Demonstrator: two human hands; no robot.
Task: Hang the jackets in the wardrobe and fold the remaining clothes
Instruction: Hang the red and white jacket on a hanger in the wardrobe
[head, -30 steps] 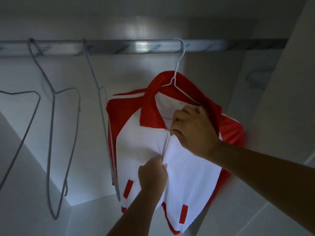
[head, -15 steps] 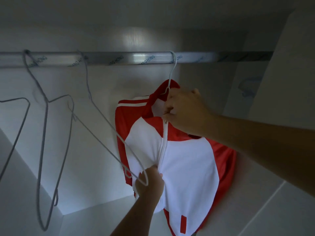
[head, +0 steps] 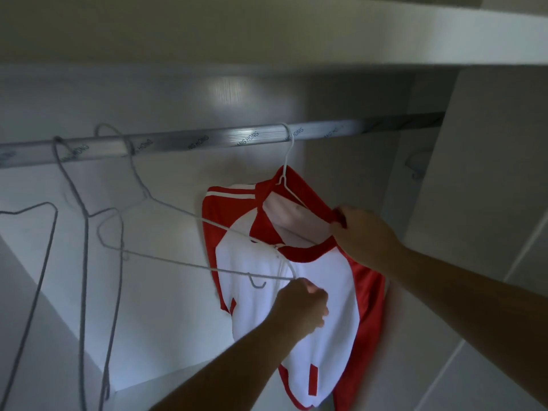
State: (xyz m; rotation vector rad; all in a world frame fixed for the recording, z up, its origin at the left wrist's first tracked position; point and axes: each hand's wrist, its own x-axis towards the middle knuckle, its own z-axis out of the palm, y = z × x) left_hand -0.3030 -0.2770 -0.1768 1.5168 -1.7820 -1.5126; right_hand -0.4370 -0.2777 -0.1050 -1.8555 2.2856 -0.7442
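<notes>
In the head view a red and white jacket (head: pixel 338 286) hangs inside the wardrobe on a white wire hanger (head: pixel 285 161), whose hook sits over the metal rail (head: pixel 213 140) toward the rail's right end, short of the side panel (head: pixel 489 173) where the rail stops. The jacket's white front faces the camera, with red sleeves and a red collar. The right hand (head: pixel 364 235) reaches in from the right edge and pinches the right side of the red collar between thumb and fingers, drawing the neck opening wide. The left hand (head: pixel 299 310) comes up from below, its fingers curled into a fist that grips the white front just beside the zip line. Left of the jacket a grey wire hanger (head: pixel 189 214) hooked on the rail's middle is swung up sideways, its lower corner reaching the left hand; whether the hand holds it too I cannot tell. Another grey hanger (head: pixel 85 262) hangs straight down nearer the rail's left end, and part of a third (head: pixel 29 207) shows at the left edge. A pale shelf board (head: pixel 355 40) runs above the rail.
</notes>
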